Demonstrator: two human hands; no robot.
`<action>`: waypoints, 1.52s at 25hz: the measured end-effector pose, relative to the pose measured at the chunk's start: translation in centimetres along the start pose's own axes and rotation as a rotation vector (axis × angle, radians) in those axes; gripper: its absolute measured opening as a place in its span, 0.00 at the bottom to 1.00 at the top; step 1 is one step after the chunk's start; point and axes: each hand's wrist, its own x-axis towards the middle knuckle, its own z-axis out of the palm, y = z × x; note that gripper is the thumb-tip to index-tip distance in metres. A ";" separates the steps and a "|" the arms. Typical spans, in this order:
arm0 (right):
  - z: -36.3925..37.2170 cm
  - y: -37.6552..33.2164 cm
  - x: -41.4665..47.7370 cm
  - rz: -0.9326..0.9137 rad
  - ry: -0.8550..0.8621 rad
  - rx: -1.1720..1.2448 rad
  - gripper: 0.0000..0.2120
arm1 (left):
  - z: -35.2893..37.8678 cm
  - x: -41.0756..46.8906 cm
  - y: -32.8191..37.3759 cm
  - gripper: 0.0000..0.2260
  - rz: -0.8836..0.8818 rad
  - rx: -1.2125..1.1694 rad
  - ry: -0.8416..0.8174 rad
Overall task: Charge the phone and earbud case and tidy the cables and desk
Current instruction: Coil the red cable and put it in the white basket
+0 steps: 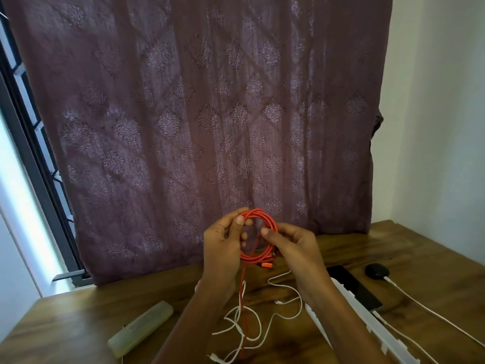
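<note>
Above the wooden desk [393, 248], both hands [223, 248] [294, 245] pinch a round red braided cable coil [262, 216].

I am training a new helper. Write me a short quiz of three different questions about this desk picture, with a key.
1. True or false: both hands hold the red cable as a coil above the desk.
2. Which thing lies at the near left of the desk?
A. the black earbud case
B. the pale translucent case
C. the white power strip
3. Fill in: the loose cable lying on the desk below the hands is ____ in colour.

Key: 1 true: left hand and right hand both grip the coil. 2 B. 3 white.
</note>
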 end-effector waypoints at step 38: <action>-0.5 -2.7 -0.1 0.324 -0.116 0.240 0.15 | -0.1 -1.2 -1.9 0.09 0.298 0.241 0.241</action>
